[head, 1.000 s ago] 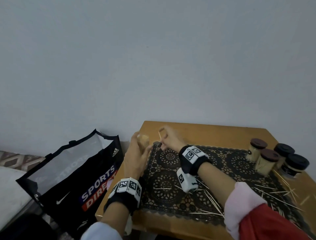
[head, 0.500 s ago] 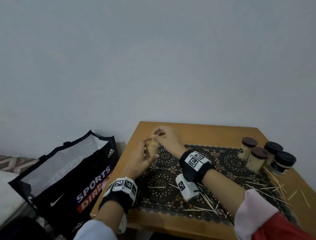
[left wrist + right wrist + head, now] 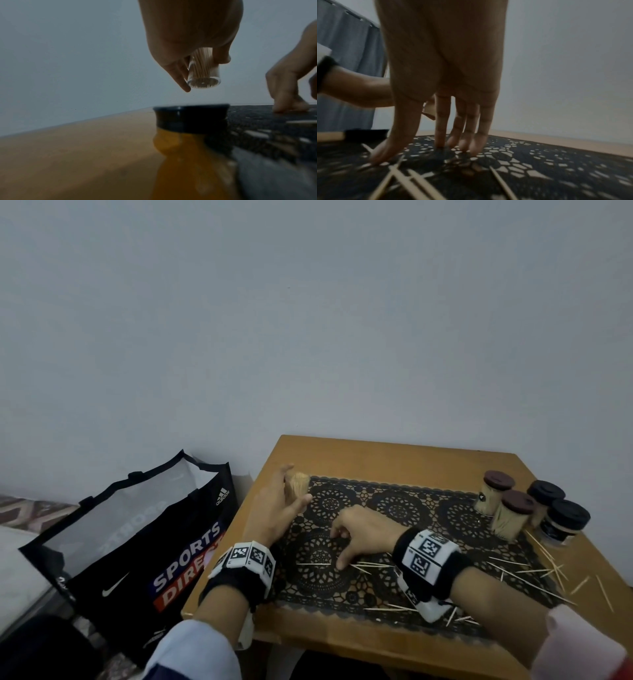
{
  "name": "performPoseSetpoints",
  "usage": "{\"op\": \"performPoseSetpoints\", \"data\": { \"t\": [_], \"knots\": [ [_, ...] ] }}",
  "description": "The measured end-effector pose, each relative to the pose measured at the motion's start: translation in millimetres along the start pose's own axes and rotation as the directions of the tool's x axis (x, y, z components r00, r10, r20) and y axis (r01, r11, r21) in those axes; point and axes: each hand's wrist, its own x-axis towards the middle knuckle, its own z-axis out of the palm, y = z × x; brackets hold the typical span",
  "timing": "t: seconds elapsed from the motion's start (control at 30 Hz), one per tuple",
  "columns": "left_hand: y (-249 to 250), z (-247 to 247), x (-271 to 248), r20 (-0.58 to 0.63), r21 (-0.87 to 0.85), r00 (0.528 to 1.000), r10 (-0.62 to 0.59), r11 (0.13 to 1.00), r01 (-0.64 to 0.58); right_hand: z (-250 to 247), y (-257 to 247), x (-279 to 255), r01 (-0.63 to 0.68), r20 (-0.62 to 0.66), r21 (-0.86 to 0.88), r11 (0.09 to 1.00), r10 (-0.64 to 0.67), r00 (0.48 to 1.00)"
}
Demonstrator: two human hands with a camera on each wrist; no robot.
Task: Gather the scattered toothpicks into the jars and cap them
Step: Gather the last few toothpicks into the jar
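An open jar (image 3: 298, 486), packed with toothpicks, is held off the counter (image 3: 394, 455) by the left hand (image 3: 274, 515) at the left of the mat (image 3: 397, 508) in the head view; in the left wrist view the fingers (image 3: 180, 75) are curled round its clear wall and its mouth is seen tipped toward the camera. The right hand (image 3: 366, 534) is lowered at the centre of the mat, its fingers (image 3: 441, 121) spread with the tips down on the lace among loose toothpicks (image 3: 363, 565); whether one is pinched cannot be told. A dark lid (image 3: 191, 117) lies just below the left wrist. Four capped jars (image 3: 510, 515) stand at the right of the frame, with more sticks scattered below them and onto bare wood. The likeliest failure is judged to be spillage: were the jar tipped further, the packed sticks could slide out. A flat stick could also be missed or flicked off the lower edge, since the lace holes give the fingertips little purchase. With the jar this full, a new stick could jam at the mouth and the lid could be kept from seating.
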Motion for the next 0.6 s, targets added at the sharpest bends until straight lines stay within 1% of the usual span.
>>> {"op": "performPoseSetpoints", "data": {
  "t": [0.27,0.47,0.6],
  "knots": [
    [1.2,0.4,-0.5,0.017,0.021,1.000,-0.015,1.000,0.015,-3.1,10.1,-32.6,0.012,0.013,-0.021,1.000,-0.012,1.000],
    [1.6,-0.5,-1.7,0.034,0.030,0.999,-0.026,0.999,0.025,3.6,11.6,-50.2,-0.019,-0.058,-0.116,0.993,0.012,0.998],
    [2.2,-1.5,-2.5,0.051,0.031,0.998,-0.037,0.999,0.036,1.9,6.0,-58.3,-0.029,-0.066,-0.166,0.986,0.018,0.998]
  ]
}}
